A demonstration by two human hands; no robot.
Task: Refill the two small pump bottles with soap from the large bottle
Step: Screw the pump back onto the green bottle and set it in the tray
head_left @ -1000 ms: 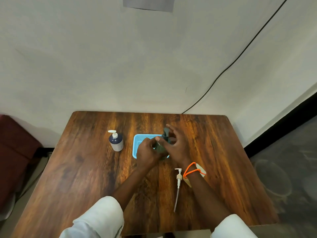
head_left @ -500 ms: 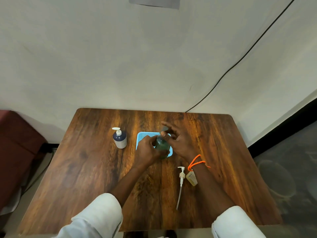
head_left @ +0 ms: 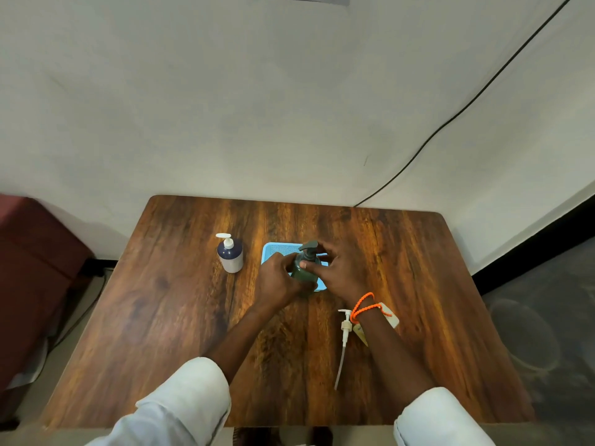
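glossy wood-grain table (head_left: 167,317), blue plastic tray (head_left: 273,251)

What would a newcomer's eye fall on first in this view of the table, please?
Most likely the two hands meeting mid-table: the left hand grips the dark green pump bottle while the right hand holds it near the pump, in front of a blue tray. To the left stands a navy-and-white pump bottle; a loose white pump with its long tube lies by the right wrist.

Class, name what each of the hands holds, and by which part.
Both hold the green pump bottle: left hand grips its body, right hand its shoulder below the pump.
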